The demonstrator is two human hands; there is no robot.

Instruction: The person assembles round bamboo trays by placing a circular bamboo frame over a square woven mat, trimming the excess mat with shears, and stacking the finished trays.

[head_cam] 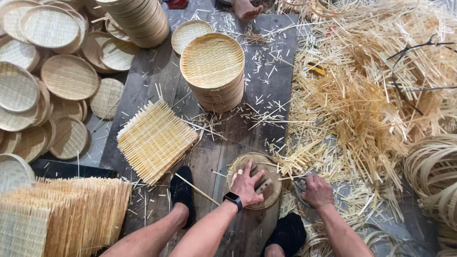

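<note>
My left hand (246, 184) presses flat on a wooden block (263, 183) that sits on a round woven bamboo tray (242, 164), on the plank floor (209, 157) between my two black shoes (183, 191). Its grip is spread apart, palm down, clamped on nothing. My right hand (318, 190) has its grip closed around the handles of dark shears (300, 186), just right of the tray rim.

Risks as I judge them:
- Blades sit very close to the left fingertips; a slip off the rim could nick them.
- If the block shifts, the tray could rotate and the cut wander into the weave.
- Loose bamboo strips (362, 109) piled right could snag the shears.
- Stiff splinters all over the floor; bare wrists and forearms are exposed.
- The stacked trays (213, 71) beyond are well apart, no hazard.
</note>
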